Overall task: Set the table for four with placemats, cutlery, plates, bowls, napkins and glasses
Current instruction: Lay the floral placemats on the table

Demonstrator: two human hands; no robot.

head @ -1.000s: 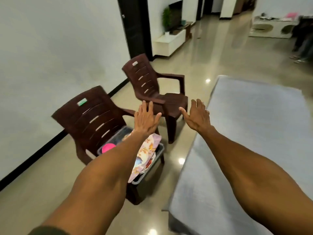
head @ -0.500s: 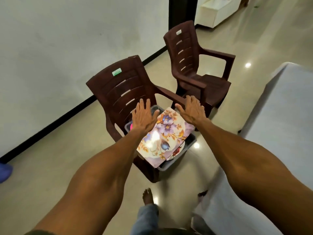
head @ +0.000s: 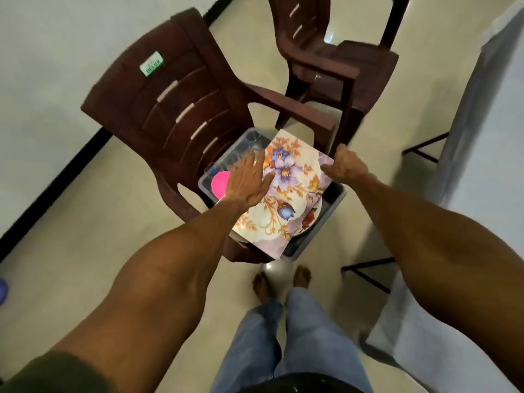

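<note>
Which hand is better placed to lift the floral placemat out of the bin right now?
Right, probably. The right hand already pinches the far right edge of the floral placemat, while the left hand lies flat with straight fingers on its left side over the grey bin, gripping nothing.

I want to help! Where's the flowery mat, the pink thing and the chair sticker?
flowery mat [head: 286, 194]: head view, middle of print.
pink thing [head: 220, 182]: head view, its visible face.
chair sticker [head: 151, 67]: head view, label centre.

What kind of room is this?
Probably a room in a home: brown plastic armchairs stand on a shiny tiled floor, and a bin of tableware sits beside a cloth-covered table.
</note>
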